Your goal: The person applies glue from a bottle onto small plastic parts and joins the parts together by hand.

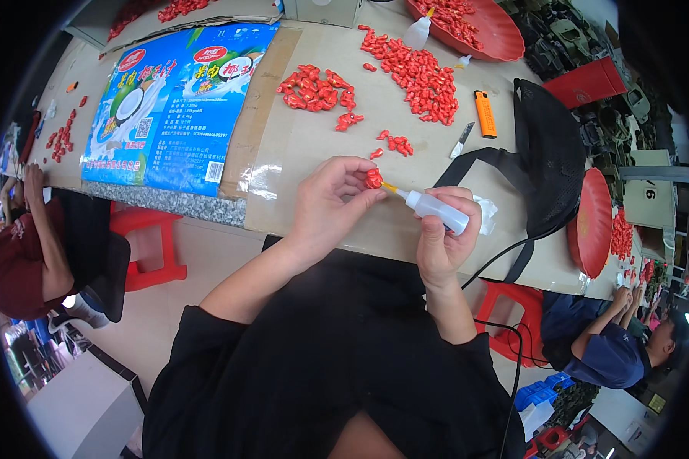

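Between the fingertips of my left hand (333, 195) is a small glossy red plastic piece (373, 178). My right hand (449, 237) is wrapped round a translucent squeeze bottle (438, 212), tilted so its yellow nozzle (390, 187) meets or nearly meets the red piece; I cannot tell whether they touch. Beyond my left hand lies a cluster of larger red pieces (310, 88). A wide spread of smaller red pieces (425, 80) lies farther right, with a few loose ones (395, 144) nearer my hands. Crumpled white tissue (484, 214) sits beside my right hand.
An orange lighter (485, 115) and a craft knife (462, 140) lie right of the pieces. A black mesh bag (547, 161) with straps covers the right side. Another bottle (418, 34) stands by a red tray (505, 38). Flat blue printed cardboard (176, 107) lies left. Co-workers sit at both sides.
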Motion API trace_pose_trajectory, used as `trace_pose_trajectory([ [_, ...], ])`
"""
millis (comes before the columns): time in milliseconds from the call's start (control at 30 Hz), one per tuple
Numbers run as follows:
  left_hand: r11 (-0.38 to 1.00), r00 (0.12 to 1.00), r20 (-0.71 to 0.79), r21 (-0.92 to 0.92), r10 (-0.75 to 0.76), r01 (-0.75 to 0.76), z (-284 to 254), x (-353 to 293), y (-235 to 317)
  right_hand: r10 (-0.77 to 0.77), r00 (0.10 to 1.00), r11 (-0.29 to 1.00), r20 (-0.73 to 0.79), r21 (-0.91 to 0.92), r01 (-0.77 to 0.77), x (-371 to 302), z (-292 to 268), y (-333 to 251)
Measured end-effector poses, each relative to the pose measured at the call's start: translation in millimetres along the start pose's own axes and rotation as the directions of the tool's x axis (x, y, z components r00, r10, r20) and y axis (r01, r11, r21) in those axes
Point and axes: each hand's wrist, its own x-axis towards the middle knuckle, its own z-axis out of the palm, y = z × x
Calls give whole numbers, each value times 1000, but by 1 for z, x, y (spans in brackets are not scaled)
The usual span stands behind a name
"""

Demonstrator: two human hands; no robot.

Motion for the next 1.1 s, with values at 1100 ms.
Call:
trace_pose_trajectory([
  [1100, 999, 1000, -4, 26, 24, -24, 0, 1, -3, -15, 1000, 998, -6, -55, 14, 2, -1, 2],
])
